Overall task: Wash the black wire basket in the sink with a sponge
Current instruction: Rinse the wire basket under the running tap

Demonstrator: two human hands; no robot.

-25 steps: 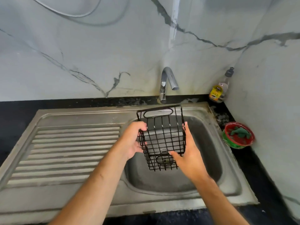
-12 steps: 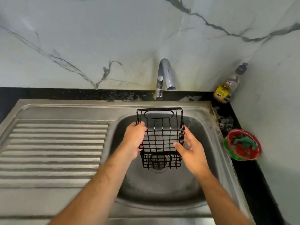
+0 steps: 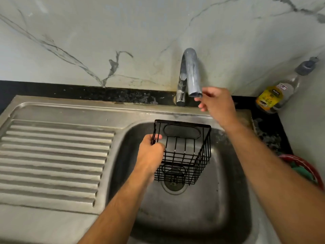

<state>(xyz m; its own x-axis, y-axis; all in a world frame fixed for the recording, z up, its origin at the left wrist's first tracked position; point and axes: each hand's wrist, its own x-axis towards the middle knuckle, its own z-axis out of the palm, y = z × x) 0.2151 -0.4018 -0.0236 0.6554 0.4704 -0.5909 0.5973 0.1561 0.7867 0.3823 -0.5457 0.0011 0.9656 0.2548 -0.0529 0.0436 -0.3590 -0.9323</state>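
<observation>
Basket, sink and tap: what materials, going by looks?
Basket: thin welded wire in a matte black coat, probably coated steel; see-through grid.
Sink: likely stainless steel, brushed grey, dull reflections, pressed drainer ribs.
Tap: polished chrome-look metal with mirror glare; plated plastic can't be excluded.

The black wire basket (image 3: 182, 152) has a grid of thin dark bars. The dull grey steel sink (image 3: 193, 217) carries a ribbed, striped draining board (image 3: 52, 159) at its left side. The white marble wall (image 3: 123, 32) shows grey veins; the black speckled counter (image 3: 105, 93) runs along the sink's back edge. A clear bottle with a yellow label (image 3: 274, 95) and a red-rimmed green bowl (image 3: 304, 168) stand by the sink's right edge.
</observation>
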